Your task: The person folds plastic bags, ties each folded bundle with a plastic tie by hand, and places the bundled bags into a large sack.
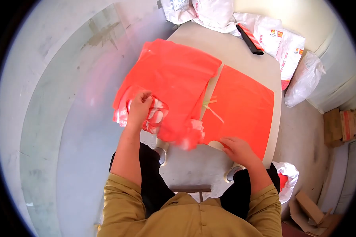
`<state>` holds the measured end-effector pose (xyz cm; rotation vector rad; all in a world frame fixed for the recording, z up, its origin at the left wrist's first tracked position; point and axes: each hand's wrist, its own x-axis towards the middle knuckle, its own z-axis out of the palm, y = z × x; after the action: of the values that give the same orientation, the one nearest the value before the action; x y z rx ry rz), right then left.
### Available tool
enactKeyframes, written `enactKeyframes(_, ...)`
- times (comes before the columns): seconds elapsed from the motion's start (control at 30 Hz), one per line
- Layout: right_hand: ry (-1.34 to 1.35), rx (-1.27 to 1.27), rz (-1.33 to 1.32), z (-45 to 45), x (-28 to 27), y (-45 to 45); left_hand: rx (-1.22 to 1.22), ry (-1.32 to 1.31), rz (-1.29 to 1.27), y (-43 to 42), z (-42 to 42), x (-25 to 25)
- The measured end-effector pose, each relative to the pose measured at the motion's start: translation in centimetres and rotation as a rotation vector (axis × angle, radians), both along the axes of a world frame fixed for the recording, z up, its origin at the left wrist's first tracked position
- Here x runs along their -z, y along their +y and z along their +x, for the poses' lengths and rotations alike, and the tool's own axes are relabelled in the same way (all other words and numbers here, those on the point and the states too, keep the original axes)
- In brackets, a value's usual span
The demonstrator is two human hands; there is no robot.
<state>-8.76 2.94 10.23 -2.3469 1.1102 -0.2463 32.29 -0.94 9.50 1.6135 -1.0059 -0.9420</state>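
Two spreads of bright red sheet material lie on the pale table (pixel 277 118). My left hand (pixel 140 106) is at the near left edge of the left red stack (pixel 174 75), its fingers curled together by a red-and-white patterned part (pixel 156 114); what they hold is too small to make out. My right hand (pixel 237 150) rests at the near edge of the right red sheet (pixel 245 106), fingers stretched out beside a rounded pale notch (pixel 215 145). Thin pale strips (pixel 213 110) lie across the gap between the reds. A blurred red piece hangs over the front edge.
White printed sacks (pixel 265 33) stand behind the table, near a black-and-red roll (pixel 250 39) on its far edge. At the right are a white bag (pixel 304 79), brown boxes (pixel 333 127) and an open carton (pixel 310 209). A white sack with red contents (pixel 288 177) stands below right.
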Motion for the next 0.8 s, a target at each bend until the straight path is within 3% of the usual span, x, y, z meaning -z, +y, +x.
enactKeyframes(0.1, 0.021, 0.024, -0.001, -0.1, 0.7, -0.5, 0.073, 0.145, 0.077, -0.4, -1.0, 0.8)
enactKeyframes(0.3, -0.058, 0.002, -0.115, 0.2, 0.5, -0.7, -0.09, 0.533, -0.046, -1.3, -4.2, 0.4)
enactKeyframes(0.4, -0.086, 0.013, -0.071, 0.5, 0.3, -0.5, -0.053, 0.668, 0.032, -1.4, -5.0, -0.1)
enactKeyframes(0.6, -0.195, 0.013, 0.049, 1.1, 1.1, -0.6, 0.028, 0.599, 0.052, -2.3, -6.4, 1.6)
enactKeyframes(0.7, -0.563, 0.234, 0.516, 2.4, 2.2, -0.7, -0.037, 0.601, -0.039, -2.5, -8.5, 1.6)
enactKeyframes(0.8, -0.843, 0.373, 0.724, 3.8, 1.9, -1.3, -0.039, 0.642, -0.065, -1.6, -11.0, 0.9)
